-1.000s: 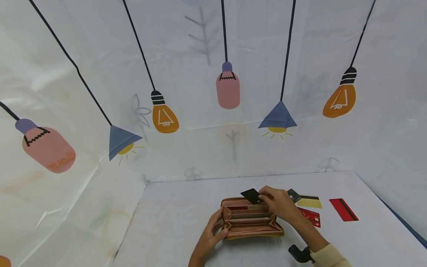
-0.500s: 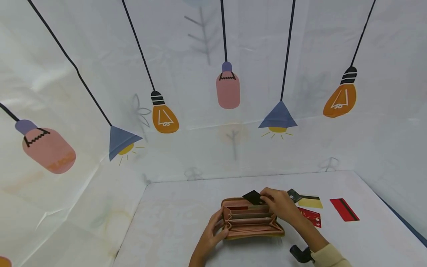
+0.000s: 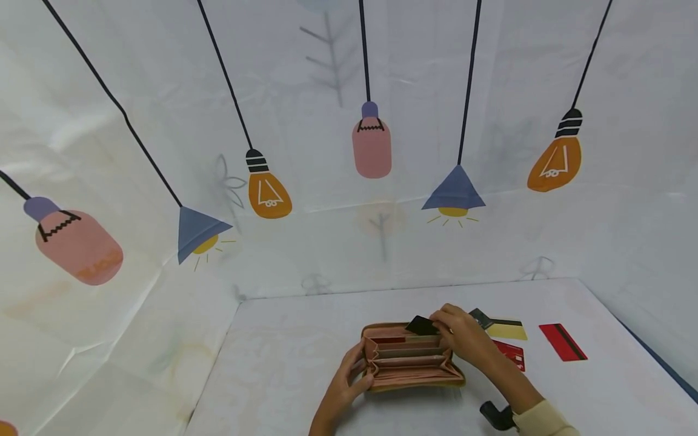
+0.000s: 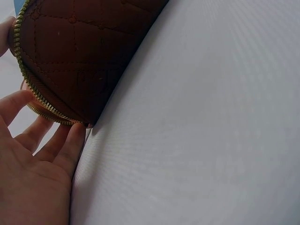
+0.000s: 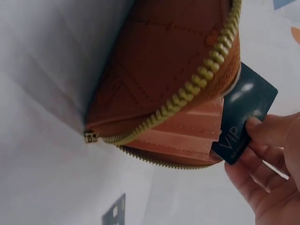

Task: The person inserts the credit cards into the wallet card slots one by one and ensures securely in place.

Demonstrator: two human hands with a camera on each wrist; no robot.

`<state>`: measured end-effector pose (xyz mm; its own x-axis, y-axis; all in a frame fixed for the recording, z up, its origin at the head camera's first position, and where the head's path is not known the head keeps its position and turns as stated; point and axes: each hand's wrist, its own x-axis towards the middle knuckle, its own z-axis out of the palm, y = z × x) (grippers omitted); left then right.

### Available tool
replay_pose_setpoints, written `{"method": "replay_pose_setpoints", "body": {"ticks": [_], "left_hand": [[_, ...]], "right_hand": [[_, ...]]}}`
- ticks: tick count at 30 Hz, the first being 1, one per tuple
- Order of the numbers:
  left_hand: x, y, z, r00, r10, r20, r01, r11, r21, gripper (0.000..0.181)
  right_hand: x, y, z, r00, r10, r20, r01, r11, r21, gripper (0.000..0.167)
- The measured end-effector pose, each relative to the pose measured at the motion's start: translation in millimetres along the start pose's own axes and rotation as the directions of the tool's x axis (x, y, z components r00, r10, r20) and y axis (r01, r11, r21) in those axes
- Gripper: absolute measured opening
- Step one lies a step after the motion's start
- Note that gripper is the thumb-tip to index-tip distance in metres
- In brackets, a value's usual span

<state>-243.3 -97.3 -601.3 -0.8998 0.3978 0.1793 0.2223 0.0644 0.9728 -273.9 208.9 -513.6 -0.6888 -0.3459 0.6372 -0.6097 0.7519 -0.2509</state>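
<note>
1. While the L hand (image 3: 342, 384) steadies the unzipped wallet (image 3: 414, 384), seen in head view, the R hand (image 3: 463, 336) has brought one dark card (image 3: 421, 326) lower & further R than approx. 1 sec ago; less of it pokes up past the back rim. L hand, unmoved: thumb in front, fingers round the wallet's L end. Loose stock on the white table (image 3: 272, 357), R of wallet: grey-green card (image 3: 480, 318), yellow card (image 3: 507, 330), red card (image 3: 511, 356) (now more hidden by R wrist), striped red card (image 3: 563, 343) lying apart.

2. L wrist view: wallet's quilted brown outside, w/ gold-toned zip (image 4: 17, 42) curving to the corner. L fingers spread, tips set along that edge. Dark card n/v from this side.

3. R wrist view: dark card, lettered "VIP", tilted, pinched b/w R thumb & fingers. Inner edge overlaps the stepped slots (image 5: 192, 124); can't tell which one, if any, it has entered. Part of another card (image 5: 116, 213) shows below. Est. status, from the shift: card being worked in toward the back of the wallet, prob. not fully seated.
</note>
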Motion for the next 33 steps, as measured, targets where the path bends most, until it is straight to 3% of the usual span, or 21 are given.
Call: {"method": "replay_pose_setpoints", "body": {"ticks": [3, 8, 12, 20, 33], "left_hand": [[0.2, -0.9, 0.0, 1.000, 0.000, 0.002, 0.000, 1.000, 0.001, 0.070], [0.5, -2.6, -0.3, 1.000, 0.003, 0.001, -0.003, 1.000, 0.005, 0.070], [0.3, -3.5, -0.5, 1.000, 0.003, 0.007, -0.003, 1.000, 0.007, 0.070], [0.4, -2.4, -0.1, 1.000, 0.002, -0.002, -0.002, 1.000, -0.002, 0.070], [0.8, -5.4, -0.6, 1.000, 0.013, -0.008, -0.013, 1.000, 0.010, 0.070]], "right_hand": [[0.3, 1, 0, 0.999, -0.012, 0.037, 0.013, 0.999, -0.041, 0.022], [2.2, -2, -3, 0.990, -0.019, 0.137, 0.032, 0.995, -0.093, 0.041], [3.6, -4, -4, 0.985, -0.043, 0.166, 0.064, 0.990, -0.122, 0.047], [6.8, -7, -4, 0.981, -0.113, 0.158, 0.136, 0.980, -0.146, 0.046], [1.9, -6, 5, 0.987, -0.134, 0.090, 0.150, 0.966, -0.211, 0.045]]}}
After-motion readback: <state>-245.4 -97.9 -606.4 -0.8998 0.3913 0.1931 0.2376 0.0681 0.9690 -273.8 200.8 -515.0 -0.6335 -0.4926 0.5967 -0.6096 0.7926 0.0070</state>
